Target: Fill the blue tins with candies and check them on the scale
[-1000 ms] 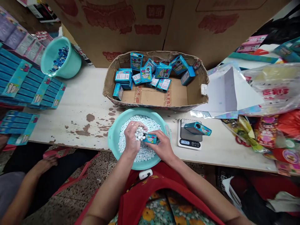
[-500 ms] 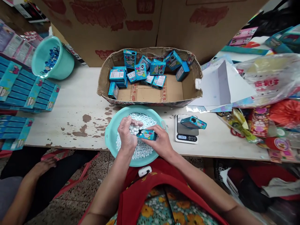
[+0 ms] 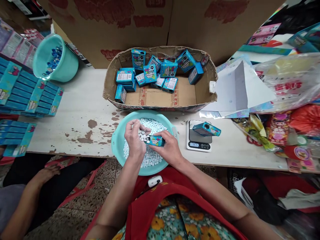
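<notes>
My left hand is cupped around a heap of white candies above a turquoise basin. My right hand grips a small blue candy box between thumb and fingers. The box lies tilted on its side, and its end facing left meets the candies in my left palm. Below both hands, many loose white candies fill the basin's bottom. To the right, a second blue candy box rests on a digital scale, a round dark opening showing at its end.
Behind the basin stands a cut-down cardboard box holding several blue candy boxes. A turquoise bucket and stacked blue cartons are at left. Plastic bags and wrappers crowd the right. Another person's hand rests at lower left.
The view has shifted slightly. Both hands stay together over the basin, and the held candy box has moved a little to the left and turned slightly.
</notes>
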`<state>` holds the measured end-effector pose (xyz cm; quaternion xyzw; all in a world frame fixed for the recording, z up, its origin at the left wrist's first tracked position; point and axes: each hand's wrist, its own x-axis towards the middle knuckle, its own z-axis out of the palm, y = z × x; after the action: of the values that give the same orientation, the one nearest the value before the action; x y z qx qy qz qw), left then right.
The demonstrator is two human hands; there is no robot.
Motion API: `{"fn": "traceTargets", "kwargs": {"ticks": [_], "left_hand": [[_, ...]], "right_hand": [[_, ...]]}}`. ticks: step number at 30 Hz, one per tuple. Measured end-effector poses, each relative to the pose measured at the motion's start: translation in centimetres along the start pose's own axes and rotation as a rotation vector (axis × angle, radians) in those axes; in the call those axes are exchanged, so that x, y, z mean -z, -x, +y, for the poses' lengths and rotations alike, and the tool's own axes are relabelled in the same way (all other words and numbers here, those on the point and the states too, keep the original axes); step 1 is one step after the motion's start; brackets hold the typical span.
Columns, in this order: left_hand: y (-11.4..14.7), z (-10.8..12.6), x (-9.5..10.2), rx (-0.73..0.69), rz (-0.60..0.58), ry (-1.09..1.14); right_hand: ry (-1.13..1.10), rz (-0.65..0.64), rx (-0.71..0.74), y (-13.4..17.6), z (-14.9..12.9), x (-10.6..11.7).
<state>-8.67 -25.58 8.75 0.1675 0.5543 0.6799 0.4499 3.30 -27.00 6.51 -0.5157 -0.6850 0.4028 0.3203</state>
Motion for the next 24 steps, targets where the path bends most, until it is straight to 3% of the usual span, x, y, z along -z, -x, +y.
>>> {"fn": "traceTargets", "kwargs": {"ticks": [10, 19, 24], "left_hand": [[0.3, -0.3, 0.2, -0.081, -0.008, -0.007], [0.6, 0.3, 0.3, 0.074, -0.116, 0.054], [-0.5, 2.0, 0.8, 0.097, -0.144, 0.164]], "right_hand": [[-0.025, 0.000, 0.016, -0.2, -0.3, 0.1], [-0.106, -0.028, -0.035, -0.2, -0.1, -1.4], [-0.234, 0.004, -0.025, 1.0, 0.2, 0.8]]}}
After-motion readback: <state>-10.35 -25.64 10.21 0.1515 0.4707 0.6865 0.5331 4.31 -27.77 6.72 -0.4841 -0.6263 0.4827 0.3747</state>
